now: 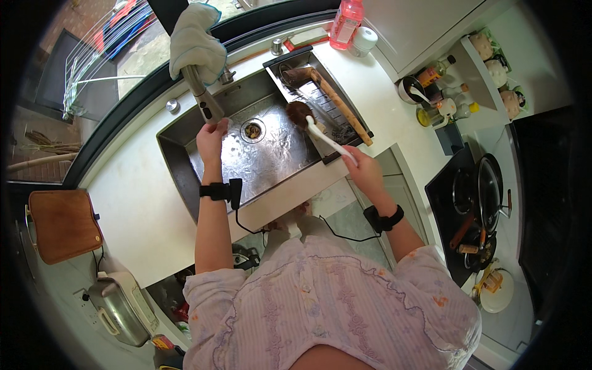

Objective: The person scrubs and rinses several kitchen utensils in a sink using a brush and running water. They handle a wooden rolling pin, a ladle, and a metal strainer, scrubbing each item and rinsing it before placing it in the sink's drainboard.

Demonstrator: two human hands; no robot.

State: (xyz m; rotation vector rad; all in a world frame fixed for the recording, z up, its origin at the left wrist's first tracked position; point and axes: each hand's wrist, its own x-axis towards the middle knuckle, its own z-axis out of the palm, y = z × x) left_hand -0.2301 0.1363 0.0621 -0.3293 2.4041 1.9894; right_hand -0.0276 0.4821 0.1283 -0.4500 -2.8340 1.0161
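Note:
My left hand [212, 138] is raised to the spray head of the metal kitchen faucet [210, 107], over the stainless steel sink [277, 157]; whether its fingers grip the head is hard to tell. A white cloth [196, 46] is draped over the faucet's top. My right hand [363, 169] holds the white handle of a scrubbing brush [329, 141], whose round brown bristle head [299, 114] is over the sink's right side. The sink's drain [253, 131] holds some brownish scraps.
A metal drainer tray [282, 85] at the sink's right bears a long wooden-handled tool [342, 104]. Behind it stand a pink bottle [346, 25] and a white-lidded jar [364, 40]. A black cooktop with a lidded pan [489, 194] is at right, a brown board [64, 226] at far left.

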